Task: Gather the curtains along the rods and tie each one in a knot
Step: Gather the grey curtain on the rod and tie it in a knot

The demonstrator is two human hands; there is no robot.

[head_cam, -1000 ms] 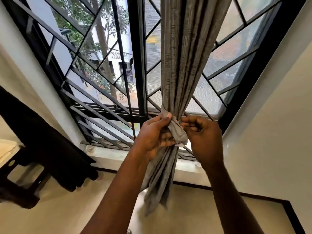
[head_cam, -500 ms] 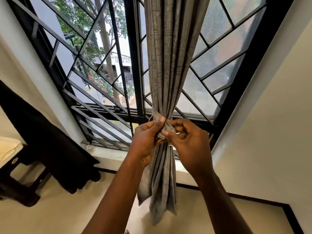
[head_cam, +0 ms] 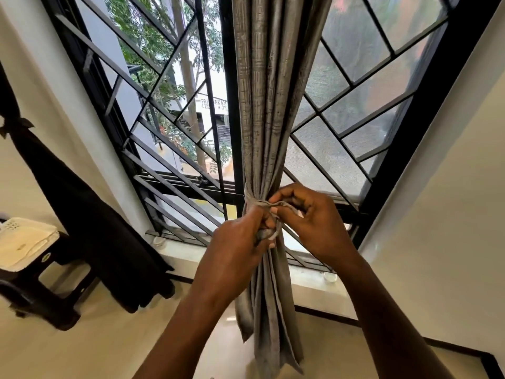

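A grey curtain (head_cam: 269,105) hangs bunched in front of the barred window, its lower end (head_cam: 270,318) falling loose below my hands. A thin grey tie band (head_cam: 255,201) circles the bunch at waist height. My left hand (head_cam: 237,250) pinches one end of the band just under the wrap. My right hand (head_cam: 308,220) holds the other end, pulled across to the right. A dark curtain (head_cam: 90,222) hangs at the left, cinched with a bow (head_cam: 16,124) near its top. The rods are out of view.
The black window grille (head_cam: 175,170) and frame stand right behind the grey curtain, with a pale sill (head_cam: 308,285) below. A dark plastic stool (head_cam: 35,285) carrying folded white cloth (head_cam: 21,242) sits at lower left. Cream walls flank the window.
The wrap has gone from a wad of cloth between both hands to a thin band drawn tight around the bunch. My right hand has drawn its end out to the right.
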